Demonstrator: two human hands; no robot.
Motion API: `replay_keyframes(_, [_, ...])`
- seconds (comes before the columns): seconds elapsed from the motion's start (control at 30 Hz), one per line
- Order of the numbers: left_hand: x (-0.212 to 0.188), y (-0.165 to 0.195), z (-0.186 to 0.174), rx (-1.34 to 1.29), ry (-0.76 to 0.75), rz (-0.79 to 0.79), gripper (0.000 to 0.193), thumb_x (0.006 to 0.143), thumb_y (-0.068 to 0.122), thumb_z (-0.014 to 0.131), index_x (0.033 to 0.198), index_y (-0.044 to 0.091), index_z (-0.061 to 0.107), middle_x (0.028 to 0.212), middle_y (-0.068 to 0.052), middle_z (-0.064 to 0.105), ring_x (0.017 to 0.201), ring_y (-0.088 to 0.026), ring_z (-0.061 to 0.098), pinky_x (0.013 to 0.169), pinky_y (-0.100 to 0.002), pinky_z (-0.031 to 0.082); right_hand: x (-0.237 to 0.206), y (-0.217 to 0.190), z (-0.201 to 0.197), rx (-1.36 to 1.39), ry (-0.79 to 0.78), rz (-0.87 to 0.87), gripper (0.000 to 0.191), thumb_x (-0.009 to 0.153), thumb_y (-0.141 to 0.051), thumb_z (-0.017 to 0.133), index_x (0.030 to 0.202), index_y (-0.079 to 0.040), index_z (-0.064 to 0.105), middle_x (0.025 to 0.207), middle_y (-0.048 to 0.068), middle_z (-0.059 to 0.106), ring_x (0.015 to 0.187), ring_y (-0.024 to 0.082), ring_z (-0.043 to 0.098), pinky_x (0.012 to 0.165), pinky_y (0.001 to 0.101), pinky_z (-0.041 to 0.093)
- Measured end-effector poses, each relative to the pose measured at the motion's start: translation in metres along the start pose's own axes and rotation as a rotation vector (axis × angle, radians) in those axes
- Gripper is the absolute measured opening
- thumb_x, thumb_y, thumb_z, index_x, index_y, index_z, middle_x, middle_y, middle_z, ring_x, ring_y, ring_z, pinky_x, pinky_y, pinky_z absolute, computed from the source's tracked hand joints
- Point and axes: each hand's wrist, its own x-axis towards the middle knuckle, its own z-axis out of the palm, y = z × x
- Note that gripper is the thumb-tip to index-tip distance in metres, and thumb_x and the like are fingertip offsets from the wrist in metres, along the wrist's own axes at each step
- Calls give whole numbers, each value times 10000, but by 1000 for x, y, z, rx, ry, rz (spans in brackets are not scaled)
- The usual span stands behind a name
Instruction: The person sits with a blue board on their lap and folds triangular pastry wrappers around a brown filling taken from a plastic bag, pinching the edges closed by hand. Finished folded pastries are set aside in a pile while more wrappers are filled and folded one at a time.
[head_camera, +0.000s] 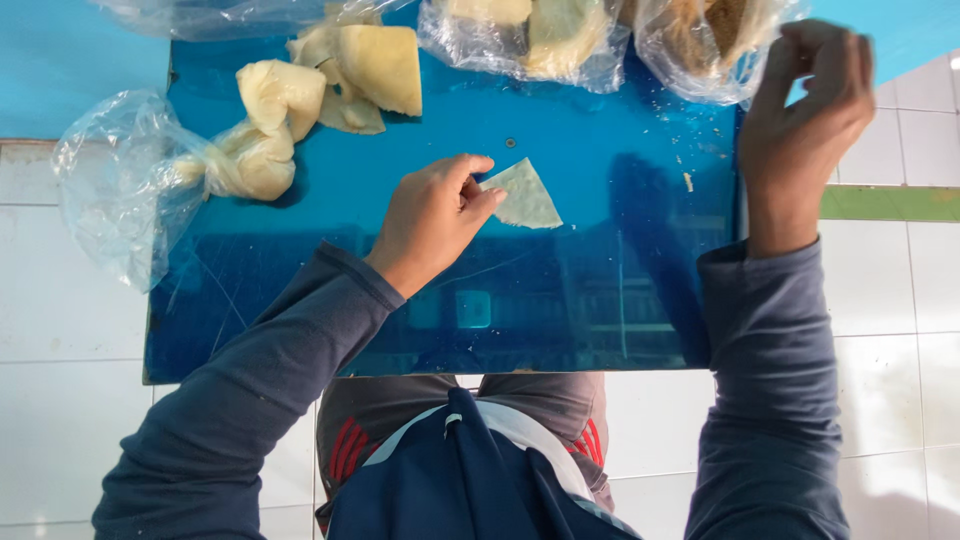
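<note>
Left hand (432, 222) pinches dough triangle (523, 195) flat at table (600, 290) centre, steadying it. Right hand (805, 110) at far right corner, fingers curled at bag (700, 45); grip contents unclear.

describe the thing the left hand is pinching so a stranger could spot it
Start at the glossy blue tabletop. Near its middle, the left hand pinches a thin, flat triangular piece of pale dough. It lies alone and unbagged, unlike the thick yellowish dough lumps and the plastic bags along the far edge.
</note>
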Motion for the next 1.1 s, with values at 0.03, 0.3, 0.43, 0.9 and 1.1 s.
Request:
replay_keyframes(0.03, [1, 0, 2, 66, -5, 15, 291, 926, 170, 791, 1129, 8, 659, 839, -122, 710, 708, -258, 713, 610, -362, 552, -3, 14, 2, -31, -10, 4, 128, 1044, 83, 628, 1132, 13, 689, 1069, 137, 669, 950, 282, 639, 778, 367, 503])
replay_keyframes(0.3, [1, 11, 8, 286, -21, 28, 218, 956, 170, 750, 1025, 11, 619, 999, -154, 599, 715, -271, 669, 593, -360, 565, -21, 35, 37, -221, -156, 196, 122, 1154, -159, 726, 1098, -53, 704, 900, 128, 648, 881, 311, 620, 758, 421, 478])
replay_keyframes(0.43, [-1, 13, 11, 404, -10, 94, 220, 961, 173, 743, 1021, 20, 595, 976, -128, 547, 772, -264, 640, 596, -381, 547, -20, 28, 37, -101, -223, 314, 207, 1052, -164, 750, 1177, -20, 668, 862, 159, 683, 763, 341, 665, 675, 443, 486])
replay_keyframes(0.9, [-2, 17, 7, -144, -16, -147, 258, 927, 77, 761, 1082, 43, 559, 882, -101, 707, 756, -187, 743, 601, -303, 587, -19, 22, 44, -258, -150, 54, 90, 1011, 69, 548, 1067, 30, 607, 1027, 191, 627, 908, 340, 654, 775, 426, 548])
replay_keyframes(1.1, [4, 13, -10, -374, -141, -429, 205, 923, 102, 746, 1046, 37, 596, 829, -77, 737, 721, -113, 761, 608, -249, 621, -17, 32, 38, 40, -36, 145, 70, 1088, -8, 652, 1029, 29, 658, 946, 166, 697, 841, 277, 685, 747, 377, 534])
